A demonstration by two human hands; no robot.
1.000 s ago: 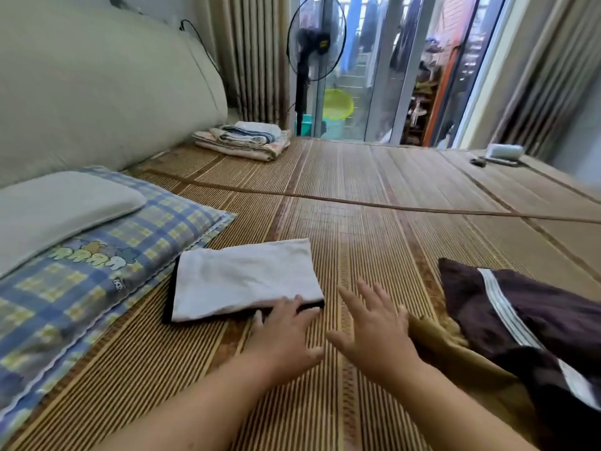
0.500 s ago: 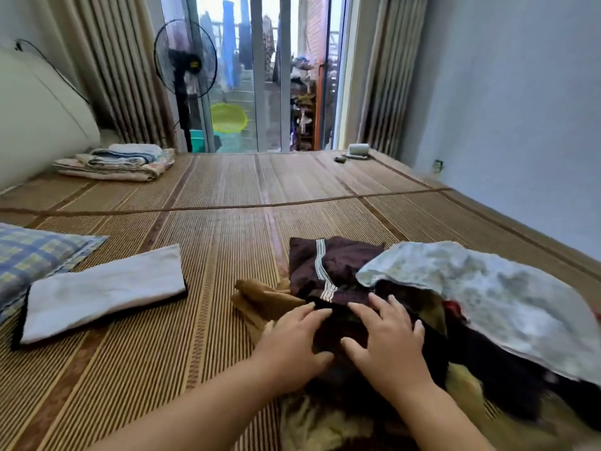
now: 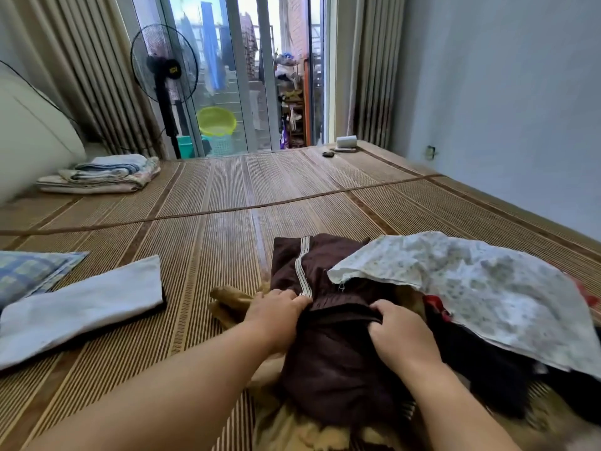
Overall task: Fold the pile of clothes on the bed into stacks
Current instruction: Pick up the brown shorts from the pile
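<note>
So far just 1 white cloth (image 3: 81, 307) lies folded flat. The left hand (image 3: 276, 315) and right hand (image 3: 400, 336) each grab the brown shorts (image 3: 328, 359), and a big pile (image 3: 471, 288) waits unfolded.

Head-worn view looks forward and down across bed (image 3: 227, 203)

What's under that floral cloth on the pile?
Showing under the floral cloth: part of the brown striped garment, a red scrap, black fabric. Whatever lies deeper is covered.
</note>
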